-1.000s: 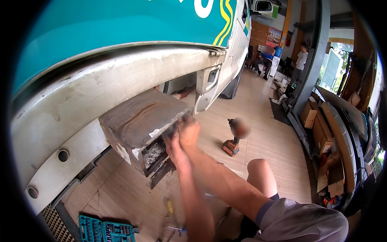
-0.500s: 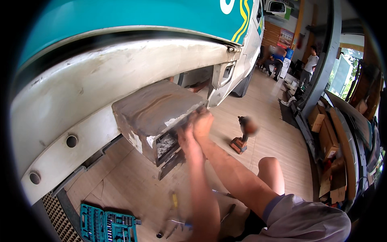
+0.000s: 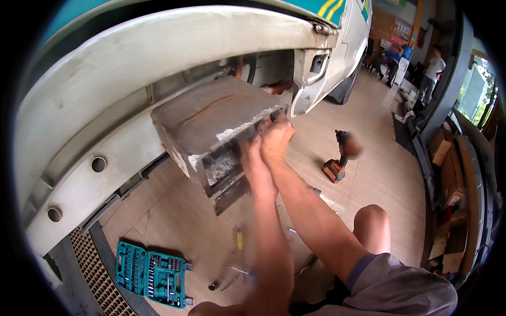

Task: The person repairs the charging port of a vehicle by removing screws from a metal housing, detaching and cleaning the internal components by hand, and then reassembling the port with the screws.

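Observation:
A grey, dirt-caked metal box (image 3: 211, 118) juts out from under the white bumper (image 3: 158, 68) of a teal and white vehicle. Both my hands are at the box's open right end. My right hand (image 3: 275, 138) curls its fingers over the box's upper front corner. My left hand (image 3: 250, 154) sits just below it, against the dark opening; motion blur hides its fingers. My forearms reach up from the lower edge, and my bare knee (image 3: 372, 221) is at the right.
An orange and black cordless drill (image 3: 337, 164) stands on the wooden floor to the right of my hands. An open teal socket set (image 3: 153, 274), a yellow-handled screwdriver (image 3: 240, 240) and small loose parts lie below. Floor grate (image 3: 92, 268) at left; cardboard boxes (image 3: 453, 168) at right; people (image 3: 435, 66) far back.
The view has closed in on the box, which now looks larger and more central. Both hands have stayed at its open end, the right one now on the upper corner.

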The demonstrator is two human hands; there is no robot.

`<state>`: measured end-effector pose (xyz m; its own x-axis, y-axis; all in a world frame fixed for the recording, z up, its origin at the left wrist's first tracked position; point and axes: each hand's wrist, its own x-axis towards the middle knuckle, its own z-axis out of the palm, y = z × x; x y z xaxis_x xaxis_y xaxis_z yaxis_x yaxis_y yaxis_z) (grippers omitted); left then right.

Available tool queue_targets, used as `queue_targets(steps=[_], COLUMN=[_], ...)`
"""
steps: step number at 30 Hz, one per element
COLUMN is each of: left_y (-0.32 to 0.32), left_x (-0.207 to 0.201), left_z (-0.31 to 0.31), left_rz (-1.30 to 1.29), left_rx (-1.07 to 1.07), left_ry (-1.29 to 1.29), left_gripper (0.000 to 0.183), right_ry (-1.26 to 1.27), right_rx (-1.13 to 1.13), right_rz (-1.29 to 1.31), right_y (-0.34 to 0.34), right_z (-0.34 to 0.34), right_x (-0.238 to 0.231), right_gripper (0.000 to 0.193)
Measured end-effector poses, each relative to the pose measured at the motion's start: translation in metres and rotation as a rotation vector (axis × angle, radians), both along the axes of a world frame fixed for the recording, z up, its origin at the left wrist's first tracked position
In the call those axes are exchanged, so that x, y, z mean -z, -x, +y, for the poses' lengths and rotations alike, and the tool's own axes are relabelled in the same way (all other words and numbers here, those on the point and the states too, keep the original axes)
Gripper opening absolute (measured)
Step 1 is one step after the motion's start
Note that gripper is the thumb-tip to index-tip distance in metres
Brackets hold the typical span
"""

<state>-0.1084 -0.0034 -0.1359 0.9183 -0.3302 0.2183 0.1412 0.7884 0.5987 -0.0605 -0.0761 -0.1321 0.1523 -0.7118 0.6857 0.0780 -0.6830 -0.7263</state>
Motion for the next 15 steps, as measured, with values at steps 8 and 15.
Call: queue_targets(steps=[8,15], left_y=[-0.009,-0.004], left_x=[0.011,0.000], left_z=[-0.001,0.011], left_rz=[0.057,-0.015], left_rx=[0.210,0.189], left_ry=[0.091,-0.038], left_gripper=[0.067,0.057], right_ry=[-0.091,-0.019], right_rx=[0.049,-0.158], right_rz=[0.108,0.089], right_y=[-0.003,0.011], right_z=[0.007,0.001], right_x=[-0.015,-0.018], right_gripper=[0.020,0.018])
